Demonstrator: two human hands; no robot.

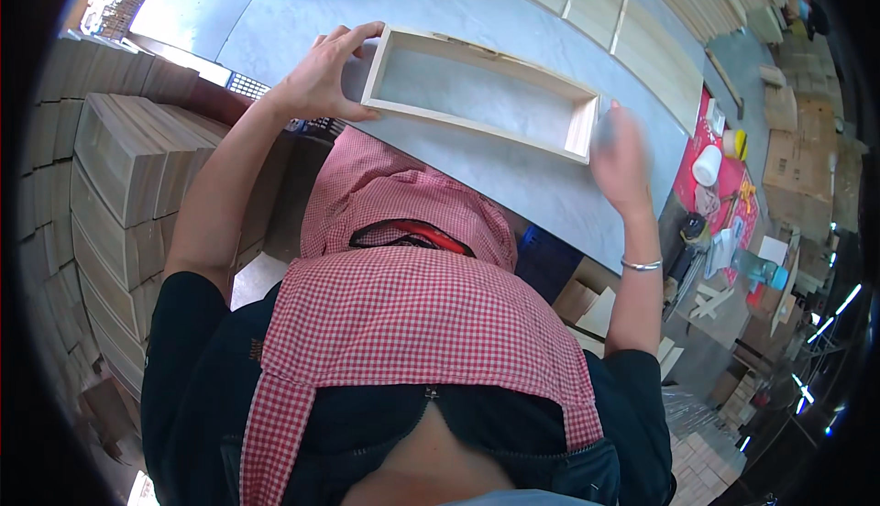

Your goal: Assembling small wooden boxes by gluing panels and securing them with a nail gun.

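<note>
Left hand [323,75] grips the wooden frame [481,93] end, fingers over it; blurred right hand [621,158] seemingly open beside it

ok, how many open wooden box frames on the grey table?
1. The wooden frame lies on the grey table, left hand gripping its left end, right hand blurred at its right end. Others may be out of view.

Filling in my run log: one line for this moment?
left hand: grips frame end | right hand: at other end, blurred | frame: on table
</note>
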